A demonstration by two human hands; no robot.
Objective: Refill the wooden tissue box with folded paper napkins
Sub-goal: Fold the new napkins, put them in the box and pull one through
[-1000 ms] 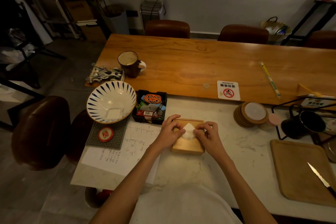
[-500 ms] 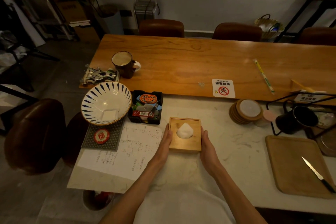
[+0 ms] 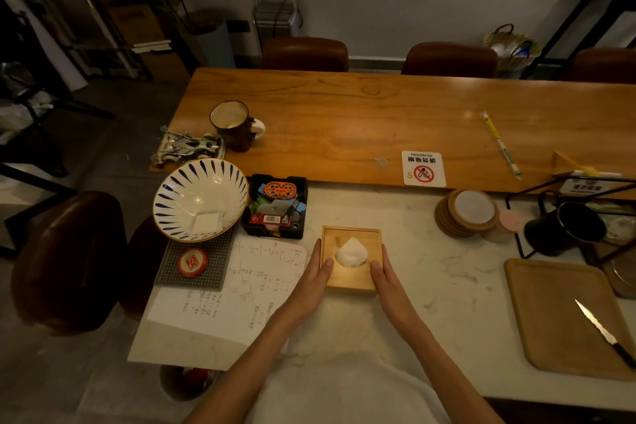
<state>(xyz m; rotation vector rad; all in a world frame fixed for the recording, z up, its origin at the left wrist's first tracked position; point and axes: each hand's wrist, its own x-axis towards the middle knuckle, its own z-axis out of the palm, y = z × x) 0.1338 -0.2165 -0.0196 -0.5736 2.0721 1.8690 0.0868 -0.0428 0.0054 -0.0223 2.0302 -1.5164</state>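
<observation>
The square wooden tissue box [image 3: 354, 241] lies flat on the white marble counter in front of me. A white paper napkin [image 3: 351, 253] pokes up in a point through the round hole in its lid. My left hand [image 3: 315, 277] presses against the box's left side, thumb resting on the lid's front left corner. My right hand [image 3: 385, 277] is against the right side, thumb on the lid near the napkin. Together they clasp the box between flat fingers.
A blue-striped bowl [image 3: 199, 200] holding a folded white napkin stands left on a grey mat. A black tray of small items [image 3: 275, 206] and a handwritten paper sheet [image 3: 247, 286] lie nearby. Coasters [image 3: 466, 212], a black mug [image 3: 564, 227], and a wooden board [image 3: 557, 313] with a knife [image 3: 602, 330] lie right.
My fingers left the napkin tip and both hands dropped to the sides of the box. The napkin now stands free in the hole.
</observation>
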